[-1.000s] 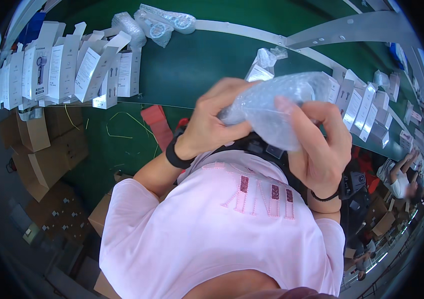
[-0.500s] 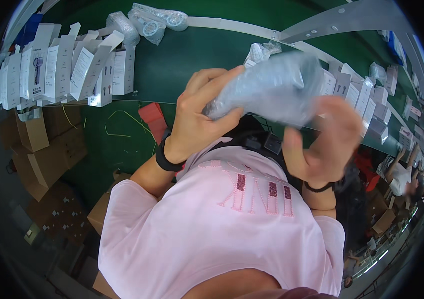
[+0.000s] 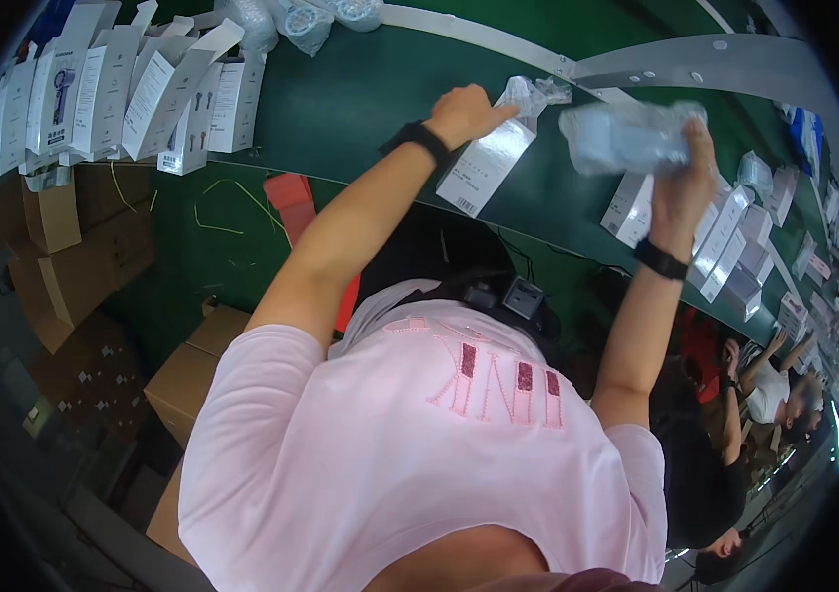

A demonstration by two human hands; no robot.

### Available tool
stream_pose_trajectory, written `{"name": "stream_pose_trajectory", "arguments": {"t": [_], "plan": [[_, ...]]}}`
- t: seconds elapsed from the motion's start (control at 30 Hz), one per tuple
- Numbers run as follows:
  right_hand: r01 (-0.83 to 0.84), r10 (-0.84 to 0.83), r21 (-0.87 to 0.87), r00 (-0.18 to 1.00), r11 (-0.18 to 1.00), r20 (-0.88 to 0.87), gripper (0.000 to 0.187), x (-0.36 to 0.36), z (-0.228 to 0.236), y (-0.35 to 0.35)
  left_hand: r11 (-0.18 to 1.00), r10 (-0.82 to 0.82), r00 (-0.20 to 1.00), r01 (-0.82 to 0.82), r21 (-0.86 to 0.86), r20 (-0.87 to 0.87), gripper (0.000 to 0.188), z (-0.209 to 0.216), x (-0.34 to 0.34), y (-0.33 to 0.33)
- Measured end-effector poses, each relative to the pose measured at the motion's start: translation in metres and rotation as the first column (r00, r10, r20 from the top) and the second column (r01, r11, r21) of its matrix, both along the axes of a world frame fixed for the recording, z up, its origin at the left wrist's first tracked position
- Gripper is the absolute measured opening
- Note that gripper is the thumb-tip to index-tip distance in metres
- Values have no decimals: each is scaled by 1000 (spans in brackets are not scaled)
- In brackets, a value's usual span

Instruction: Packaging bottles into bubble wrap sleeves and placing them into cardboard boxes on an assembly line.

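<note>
My right hand (image 3: 687, 187) grips a pale item in clear bubble wrap (image 3: 627, 138), raised over the right part of the bench; motion blurs it and its exact kind is hidden. My left hand (image 3: 467, 114) is closed at the upper left edge of a white box (image 3: 489, 166) lying aslant on the green bench, its thumb on the box's far end. Clear bubble wrap (image 3: 535, 95) shows at that far end of the box.
Several upright white boxes with raised flaps (image 3: 143, 99) crowd the bench's left. More white boxes (image 3: 725, 232) line the right. Bubble-wrapped items (image 3: 306, 22) lie at the back. A metal beam (image 3: 676, 61) crosses the far right. Cardboard cartons (image 3: 197, 370) stand below; co-workers sit rightward.
My hands have parted. The left let go of the bubble-wrapped item and reached forward to the white box; the right took the item away to the right. The view has shifted slightly.
</note>
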State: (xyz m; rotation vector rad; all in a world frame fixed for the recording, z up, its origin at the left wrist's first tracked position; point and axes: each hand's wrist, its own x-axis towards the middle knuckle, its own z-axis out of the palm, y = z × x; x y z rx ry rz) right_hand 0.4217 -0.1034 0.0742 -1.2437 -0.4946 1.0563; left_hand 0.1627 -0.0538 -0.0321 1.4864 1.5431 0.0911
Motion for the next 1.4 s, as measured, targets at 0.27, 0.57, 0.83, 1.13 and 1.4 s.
{"name": "stream_pose_trajectory", "arguments": {"t": [0.27,0.57,0.83,1.13,1.4], "plan": [[84,-52,195,985,977,-165,25,-74,0,52,990,135,936,-119,-69,326,39,-39,-14,-56],[-66,82,53,907,996,-413,26,-131,-11,58,734,577,573,-51,-677,582,38,30,-52,-53],[-385,328,-103,877,917,-352,21,-115,-2,64,786,598,557,-265,-559,577,35,71,-85,-72],[-650,628,-130,759,749,-171,26,-140,55,38,949,240,767,-315,24,595,34,124,-80,-84],[-811,767,-422,52,406,639,24,-161,89,-6,874,124,775,-381,301,619,36,131,-99,-91]]}}
